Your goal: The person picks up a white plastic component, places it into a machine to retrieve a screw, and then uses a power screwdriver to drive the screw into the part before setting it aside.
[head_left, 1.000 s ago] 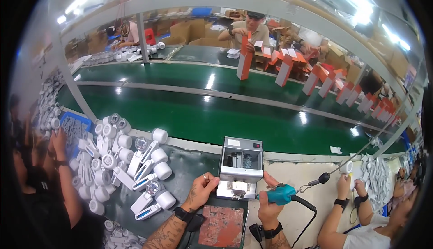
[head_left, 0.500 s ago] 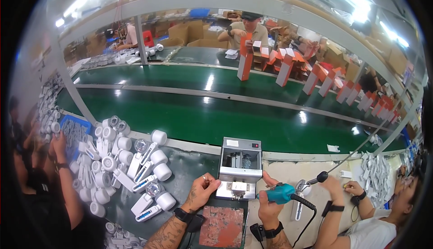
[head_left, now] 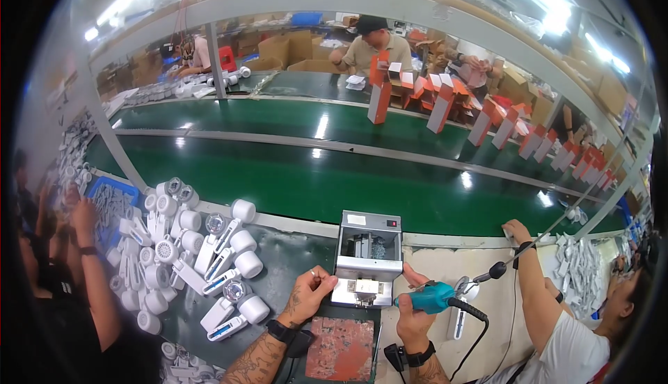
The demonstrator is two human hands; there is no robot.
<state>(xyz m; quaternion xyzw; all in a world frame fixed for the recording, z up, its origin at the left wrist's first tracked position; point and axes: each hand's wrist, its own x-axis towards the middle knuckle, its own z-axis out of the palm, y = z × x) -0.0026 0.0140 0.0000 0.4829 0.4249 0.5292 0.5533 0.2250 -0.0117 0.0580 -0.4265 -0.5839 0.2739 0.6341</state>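
Observation:
My right hand (head_left: 416, 320) is wrapped round a teal electric screwdriver (head_left: 434, 298), which lies level with its tip toward the left. A black cord runs down from its rear end. Just left of it stands a grey metal screw feeder (head_left: 369, 270), with a heap of small metal pieces in its open top. My left hand (head_left: 310, 293) is closed in a pinch beside the feeder's left front edge; whatever is between the fingertips is too small or hidden to make out. Below the feeder lies a worn reddish square pad (head_left: 340, 349), between my wrists.
Several white handheld fans (head_left: 236, 293) are piled on the bench to my left. Beyond runs a green conveyor belt (head_left: 292, 182), with orange-and-white boxes (head_left: 441, 109) along its far side. A co-worker's arm (head_left: 532, 280) reaches in at right. A white handled piece (head_left: 458, 323) lies under the screwdriver.
The co-worker at right has stretched an arm forward to the belt's near edge. Across the belt, a person has drawn a hand back from a box. My own hands have hardly moved.

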